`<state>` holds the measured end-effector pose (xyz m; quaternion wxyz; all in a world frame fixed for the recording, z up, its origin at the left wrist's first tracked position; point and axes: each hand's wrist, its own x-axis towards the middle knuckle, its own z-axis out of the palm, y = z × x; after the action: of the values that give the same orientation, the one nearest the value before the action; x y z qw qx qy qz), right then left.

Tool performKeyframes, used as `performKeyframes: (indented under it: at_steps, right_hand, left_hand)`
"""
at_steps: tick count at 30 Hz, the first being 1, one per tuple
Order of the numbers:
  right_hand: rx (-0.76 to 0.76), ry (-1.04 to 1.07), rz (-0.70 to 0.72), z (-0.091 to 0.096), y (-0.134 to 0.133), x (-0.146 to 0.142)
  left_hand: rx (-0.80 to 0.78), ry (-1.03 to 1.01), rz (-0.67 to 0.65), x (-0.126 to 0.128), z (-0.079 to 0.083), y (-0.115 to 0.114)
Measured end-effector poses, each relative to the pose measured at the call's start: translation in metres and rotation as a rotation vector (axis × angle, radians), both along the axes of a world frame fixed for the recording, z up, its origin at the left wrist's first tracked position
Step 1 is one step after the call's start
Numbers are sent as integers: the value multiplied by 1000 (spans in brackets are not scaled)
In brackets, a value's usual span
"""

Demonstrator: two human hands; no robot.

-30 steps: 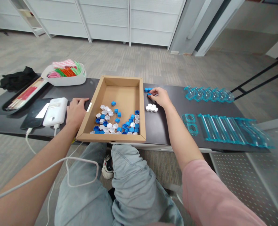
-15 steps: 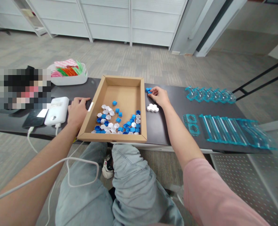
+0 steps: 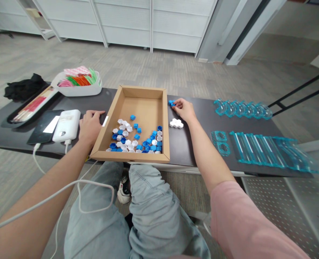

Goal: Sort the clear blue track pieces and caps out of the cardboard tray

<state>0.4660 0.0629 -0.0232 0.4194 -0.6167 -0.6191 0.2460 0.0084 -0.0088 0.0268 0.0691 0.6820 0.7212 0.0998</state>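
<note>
My right hand [image 3: 185,109] is just outside the right wall of the cardboard box [image 3: 166,118], fingertips closed on a small blue hexagonal piece [image 3: 173,104] beside other blue hexagonal pieces [image 3: 170,102] on the table. Nearer me lies a cluster of white hexagonal pieces [image 3: 176,123]. My left hand [image 3: 90,126] rests on the table against the box's left side, index finger stretched out, holding nothing. Inside the box, loose white hexagonal pieces [image 3: 127,142] and loose blue hexagonal pieces [image 3: 148,148] gather mostly at the near end.
Right on the dark table [image 3: 200,151] lie clear teal ring-shaped parts [image 3: 242,108], square teal frames [image 3: 221,143] and long teal parts [image 3: 259,149]. Left are a white power bank [image 3: 66,126], a phone [image 3: 42,129], a black tray [image 3: 16,120] and a white basket [image 3: 81,90]. A white cable [image 3: 54,194] crosses my left arm.
The view has shifted slightly. My right hand stays at the blue pieces with its fingertips closed, and my left hand remains beside the box.
</note>
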Motion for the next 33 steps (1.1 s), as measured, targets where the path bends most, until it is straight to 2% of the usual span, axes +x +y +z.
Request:
performKeyframes:
  at_steps: [15,18,21,23,25,27,30,31,33]
  right_hand:
    - [2,21,-14,5,-3,-1]
    - [77,36,-62,9,-12,-4]
    - [208,71,-121,23,-33,-11]
    - [311,92,-105,41,-60,-19]
    - [386,91,-22,66,-99,-28]
    - [333,57,105,93,-151,-37]
    - [-1,39,409,129,-244,-51]
    - [-191,53,528,136,-277,-54]
    - [-673,13,769,141,-343,-57]
  left_hand:
    - [22,4,5,1,-2,2]
    - [41,-9,2,-1,-5,2]
    - [63,-22,-2,-2,-9,3]
    - [72,-34,-6,-3,-11,4]
    - [81,-49,-8,-4,-12,5]
    - [100,-61,-7,-3,-14,6]
    - [123,-70,-11,-2,-16,5]
    - [125,-73,-16,-1,-17,5]
    - [120,-78,-25,0,-18,4]
